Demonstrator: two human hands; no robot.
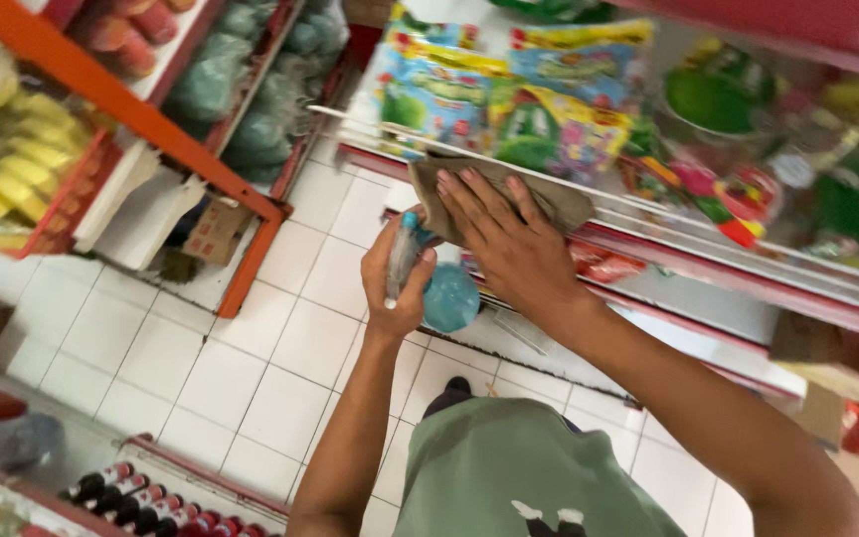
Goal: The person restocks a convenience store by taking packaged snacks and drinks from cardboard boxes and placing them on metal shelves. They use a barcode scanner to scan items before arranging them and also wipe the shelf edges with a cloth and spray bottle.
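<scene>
Spray bottle (436, 288), translucent blue with a pale trigger head, is gripped upright in the left hand (397, 281), fingers closed round its neck, nozzle turned toward the shelf edge (648, 214); it hangs over the tiled floor (251, 368), just in front of the shelving. The right hand (509, 239) lies flat, fingers spread, pressing a brown cloth (494, 189) onto that edge, so the cloth is pinned rather than grasped, a hold that suits wiping.

Head view, surroundings: bright snack packets (509, 99) stand directly behind the cloth and crowd the edge, limiting reach further in. A white wire rail runs along the shelf front. Across the aisle an orange rack (131, 114) carries yellow packs (12, 159) and green bags. Dark bottles with red caps (151, 502) line the lower left. The person's green shirt fills the bottom.
</scene>
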